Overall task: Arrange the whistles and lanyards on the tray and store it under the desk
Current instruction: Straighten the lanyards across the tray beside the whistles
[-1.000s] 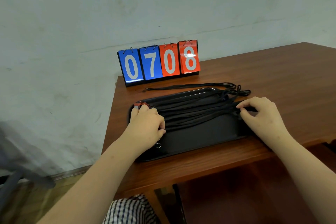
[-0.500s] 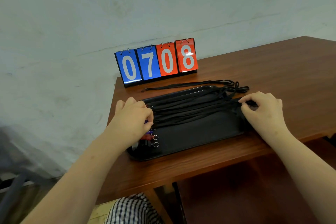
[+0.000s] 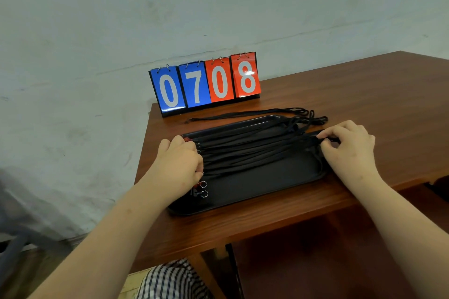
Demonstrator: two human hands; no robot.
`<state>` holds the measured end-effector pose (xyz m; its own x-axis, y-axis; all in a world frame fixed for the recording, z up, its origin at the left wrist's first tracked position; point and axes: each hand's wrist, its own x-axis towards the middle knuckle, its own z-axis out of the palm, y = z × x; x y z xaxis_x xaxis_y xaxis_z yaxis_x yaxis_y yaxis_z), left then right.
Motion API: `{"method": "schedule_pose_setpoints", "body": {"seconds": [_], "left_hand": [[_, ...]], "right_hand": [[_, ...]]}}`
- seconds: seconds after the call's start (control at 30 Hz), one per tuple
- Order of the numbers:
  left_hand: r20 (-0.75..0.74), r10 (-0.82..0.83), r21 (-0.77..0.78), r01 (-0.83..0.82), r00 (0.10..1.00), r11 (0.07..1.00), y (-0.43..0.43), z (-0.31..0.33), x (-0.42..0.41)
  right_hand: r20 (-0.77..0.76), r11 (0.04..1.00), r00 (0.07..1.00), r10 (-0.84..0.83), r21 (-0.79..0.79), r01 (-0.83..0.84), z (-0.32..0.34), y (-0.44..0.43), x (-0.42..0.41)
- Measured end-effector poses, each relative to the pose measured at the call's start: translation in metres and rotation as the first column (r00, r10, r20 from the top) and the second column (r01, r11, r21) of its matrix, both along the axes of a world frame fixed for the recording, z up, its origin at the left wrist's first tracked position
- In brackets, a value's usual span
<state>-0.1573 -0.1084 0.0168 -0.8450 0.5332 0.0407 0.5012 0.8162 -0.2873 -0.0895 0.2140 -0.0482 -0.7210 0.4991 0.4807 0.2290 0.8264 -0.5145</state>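
A black tray (image 3: pixel 267 184) lies on the wooden desk (image 3: pixel 364 94) near its front edge. Several black lanyards (image 3: pixel 247 148) stretch lengthwise across it, their looped ends spilling over the far right rim. My left hand (image 3: pixel 178 165) rests curled over the whistles (image 3: pixel 200 188) at the tray's left end; only red and dark bits with metal rings show below it. My right hand (image 3: pixel 347 148) pinches the lanyard ends at the tray's right edge. One more lanyard (image 3: pixel 243 114) lies on the desk behind the tray.
A flip scoreboard (image 3: pixel 205 85) reading 0708 stands at the desk's back edge against the wall. The desk's left edge runs close beside the tray. An open shelf space (image 3: pixel 315 250) shows under the desktop. Checked fabric (image 3: pixel 170 281) is at bottom.
My left hand shifted slightly up along the whistles at the tray's left end. My right hand stayed at the right edge, still pinching the lanyard ends.
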Motion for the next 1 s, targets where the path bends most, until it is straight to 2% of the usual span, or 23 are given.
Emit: {"method": "schedule_pose_setpoints", "body": {"seconds": [0.67, 0.87, 1.0], "left_hand": [[-0.005, 0.029, -0.086, -0.029, 1.0, 0.996, 0.005, 0.005, -0.007], [0.026, -0.023, 0.0, 0.023, 0.999, 1.0, 0.008, 0.008, -0.014], [0.001, -0.083, 0.095, 0.082, 0.997, 0.992, 0.013, 0.017, -0.025]], "right_hand": [[0.022, 0.992, 0.992, 0.122, 0.017, -0.122, -0.005, 0.003, -0.004], [-0.039, 0.992, 0.992, 0.12, 0.04, -0.118, -0.007, 0.003, -0.004], [-0.067, 0.979, 0.98, 0.187, 0.096, -0.18, -0.005, -0.001, -0.002]]}}
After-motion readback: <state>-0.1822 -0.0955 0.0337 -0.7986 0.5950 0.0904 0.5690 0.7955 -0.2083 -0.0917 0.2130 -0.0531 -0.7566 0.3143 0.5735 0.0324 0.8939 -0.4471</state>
